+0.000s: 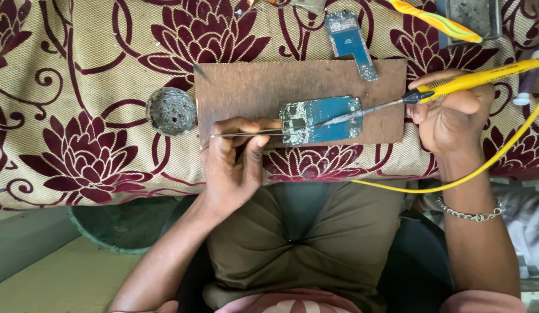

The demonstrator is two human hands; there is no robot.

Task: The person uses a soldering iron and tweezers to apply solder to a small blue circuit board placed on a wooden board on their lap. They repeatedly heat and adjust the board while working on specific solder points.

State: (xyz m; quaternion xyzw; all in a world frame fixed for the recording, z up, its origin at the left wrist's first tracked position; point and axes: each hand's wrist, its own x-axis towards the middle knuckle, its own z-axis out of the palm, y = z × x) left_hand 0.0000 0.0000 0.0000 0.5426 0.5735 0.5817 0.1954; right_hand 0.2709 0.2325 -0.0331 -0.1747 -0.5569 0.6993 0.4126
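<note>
**Soldering iron tip on a blue circuit board, tweezers steadying it**

The blue circuit board (321,120) lies flat on a brown wooden board (252,93), near its 6 o'clock edge. The left hand (234,159) sits at about 8 o'clock from the circuit board, its grip clamped on thin metal tweezers (246,133) whose points reach the circuit board's 9 o'clock end. The right hand (455,113) is at 3 o'clock, well apart from the circuit board, its grip closed around the yellow handle of a soldering iron (432,90); the iron's metal tip crosses the circuit board's surface. A yellow cable (490,165) trails from the handle past the wrist, which wears a chain bracelet (469,213). At 12 o'clock a second, narrower blue board (350,40) lies partly on the wooden board. At 9 o'clock a round grey perforated object (171,111) rests on the floral cloth (78,116) covering the counter.
</note>
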